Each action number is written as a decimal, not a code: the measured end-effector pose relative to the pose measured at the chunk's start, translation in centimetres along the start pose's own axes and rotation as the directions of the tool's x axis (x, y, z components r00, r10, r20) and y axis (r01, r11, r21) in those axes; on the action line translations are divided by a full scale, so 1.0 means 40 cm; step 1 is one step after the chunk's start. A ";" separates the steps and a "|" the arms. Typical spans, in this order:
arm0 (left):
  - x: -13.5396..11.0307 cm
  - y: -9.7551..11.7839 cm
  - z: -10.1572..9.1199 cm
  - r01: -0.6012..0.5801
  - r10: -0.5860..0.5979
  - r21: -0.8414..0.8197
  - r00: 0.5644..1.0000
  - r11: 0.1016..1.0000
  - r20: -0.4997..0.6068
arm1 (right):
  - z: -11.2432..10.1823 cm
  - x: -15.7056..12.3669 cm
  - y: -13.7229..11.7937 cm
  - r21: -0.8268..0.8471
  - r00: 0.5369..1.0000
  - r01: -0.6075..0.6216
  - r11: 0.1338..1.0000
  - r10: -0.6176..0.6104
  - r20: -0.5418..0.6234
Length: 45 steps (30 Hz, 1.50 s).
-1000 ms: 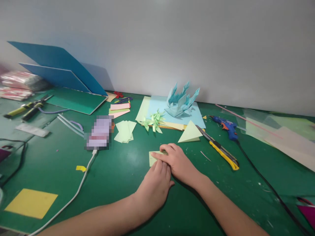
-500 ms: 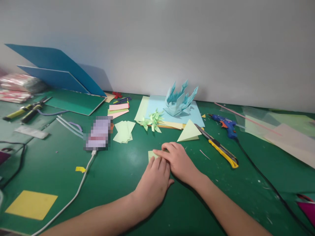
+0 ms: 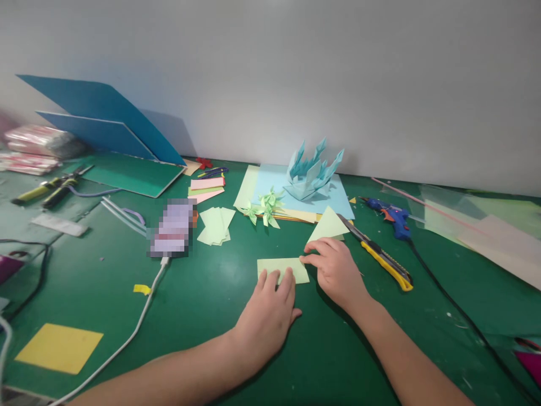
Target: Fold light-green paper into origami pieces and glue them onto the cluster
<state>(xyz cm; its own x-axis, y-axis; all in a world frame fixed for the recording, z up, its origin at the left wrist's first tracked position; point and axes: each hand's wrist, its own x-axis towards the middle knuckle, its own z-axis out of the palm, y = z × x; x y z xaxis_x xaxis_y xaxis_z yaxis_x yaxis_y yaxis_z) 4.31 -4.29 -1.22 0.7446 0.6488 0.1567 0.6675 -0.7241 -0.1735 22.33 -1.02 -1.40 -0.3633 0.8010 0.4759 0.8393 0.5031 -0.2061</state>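
Observation:
A folded strip of light green paper (image 3: pixel 283 265) lies on the green tabletop in front of me. My left hand (image 3: pixel 268 304) rests on its lower edge with the fingers spread flat, pressing it down. At the paper's upper right corner, my right hand (image 3: pixel 336 270) has its fingertips closed on the edge. Just beyond the right hand sits a folded light green paper triangle (image 3: pixel 327 224). Small light green folded paper stars (image 3: pixel 266 208) and a stack of light green paper pieces (image 3: pixel 215 225) lie farther back.
A light blue folded paper piece (image 3: pixel 313 177) stands on paper sheets. To the right are a yellow utility knife (image 3: pixel 380 259) and a blue glue gun (image 3: pixel 393 220) with its cord. Leftward lie a blurred phone (image 3: pixel 173 228) on a white cable, yellow paper (image 3: pixel 59 348) and pliers (image 3: pixel 59 186).
My right hand has slid right along the paper's top edge to its corner, uncovering more of the strip. The left hand stays in place on it. The view has shifted slightly.

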 end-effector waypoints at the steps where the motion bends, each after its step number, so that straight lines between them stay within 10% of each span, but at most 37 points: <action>1: 0.001 0.000 -0.001 -0.007 0.007 0.001 1.000 1.000 -0.003 | 0.005 0.003 -0.004 0.009 1.000 0.013 1.000 -0.013 0.012; 16: -0.006 0.010 -0.005 -0.054 0.055 0.123 0.998 0.991 -0.005 | 0.016 0.081 -0.088 -0.029 0.910 0.131 0.991 -0.108 0.401; 26: 0.013 -0.043 -0.007 -0.067 0.066 -0.155 0.998 0.986 -0.017 | 0.031 0.047 -0.060 0.064 0.966 -0.094 0.993 0.076 0.247; 35: 0.032 -0.149 0.002 0.202 -0.306 -0.530 0.945 0.823 -0.115 | 0.007 0.054 -0.088 0.173 0.878 -0.389 0.905 0.306 0.368; 45: 0.034 -0.159 0.021 0.260 -0.372 -0.674 0.928 0.691 -0.024 | 0.046 0.053 -0.092 0.250 0.924 -0.371 0.894 0.326 0.201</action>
<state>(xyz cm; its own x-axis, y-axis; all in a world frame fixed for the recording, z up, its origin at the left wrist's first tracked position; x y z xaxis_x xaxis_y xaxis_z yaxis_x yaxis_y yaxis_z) 1.07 1.41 -0.73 0.4426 0.8659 0.2332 0.6542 -0.4896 0.5765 17.73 -0.57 -1.22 -0.1430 0.9693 0.2000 0.7842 0.2342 -0.5746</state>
